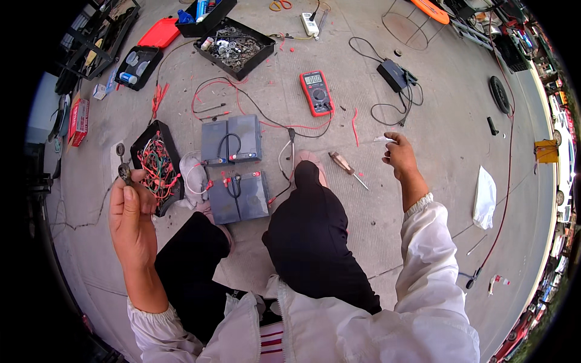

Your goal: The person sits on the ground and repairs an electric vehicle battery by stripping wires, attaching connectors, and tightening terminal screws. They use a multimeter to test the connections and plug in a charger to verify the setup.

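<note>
My left hand (130, 209) is raised at the left, thumb and fingers pinching a small dark piece with round, ring-like ends (124, 172); its exact kind is unclear. Just beyond it lies a black tray of tangled coloured wires (175, 169). Out to the right, my right hand (400, 157) pinches a small, thin whitish piece (382, 139) too small to name. Between my hands, two grey battery blocks (245, 138) (251, 199) with short black jumper leads stand near my feet. A screwdriver (344, 163) with a brownish handle lies left of my right hand.
A red multimeter (316, 92) lies ahead, its leads trailing over the floor. Farther off are a black tray of metal parts (233, 48), a black adapter with cable (393, 75) and an orange-topped stool (431, 11). A white bag (484, 198) and red hose (505, 199) lie right.
</note>
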Demonstrator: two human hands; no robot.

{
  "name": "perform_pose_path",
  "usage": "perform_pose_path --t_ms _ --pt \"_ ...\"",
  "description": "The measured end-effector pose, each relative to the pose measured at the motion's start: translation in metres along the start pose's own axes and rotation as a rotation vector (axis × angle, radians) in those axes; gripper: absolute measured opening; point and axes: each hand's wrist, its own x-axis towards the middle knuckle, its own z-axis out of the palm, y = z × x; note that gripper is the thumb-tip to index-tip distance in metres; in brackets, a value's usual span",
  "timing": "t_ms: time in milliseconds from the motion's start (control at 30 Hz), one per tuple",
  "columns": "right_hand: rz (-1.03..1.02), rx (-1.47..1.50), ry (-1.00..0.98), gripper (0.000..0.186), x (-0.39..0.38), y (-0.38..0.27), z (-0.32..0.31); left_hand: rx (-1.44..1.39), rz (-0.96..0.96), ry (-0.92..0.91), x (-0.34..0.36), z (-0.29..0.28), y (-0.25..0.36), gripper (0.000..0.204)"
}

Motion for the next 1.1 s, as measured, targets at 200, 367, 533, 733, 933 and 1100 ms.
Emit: perform_pose_path --t_ms 200,367,533,733,933,1100 --pt "0.228 -0.486 0.05 0.034 0.026 0.217 -0.024 -0.069 -0.167 -0.02 0.014 0.027 -0.018 0.026" --pt "0.033 -0.736 -0.018 0.057 0.038 0.208 0.045 -0.071 -0.2 0.026 0.025 0.042 -0.01 0.024" --pt "-0.118 -0.757 -0.103 0.066 0.058 0.191 0.09 -0.016 -0.109 0.203 0.04 0.042 -0.006 0.041" --pt "-0.151 -0.795 -0.118 0.064 0.036 0.199 0.104 -0.06 0.01 0.376 0.047 0.023 0.008 0.033" --pt "-0.146 -0.844 -0.182 0.058 -0.001 0.231 0.07 -0.252 0.051 0.427 0.024 -0.009 0.021 0.03" --pt "-0.145 -0.947 -0.103 0.051 0.022 0.305 0.001 -0.364 0.031 0.364 0.018 -0.001 0.023 0.031"
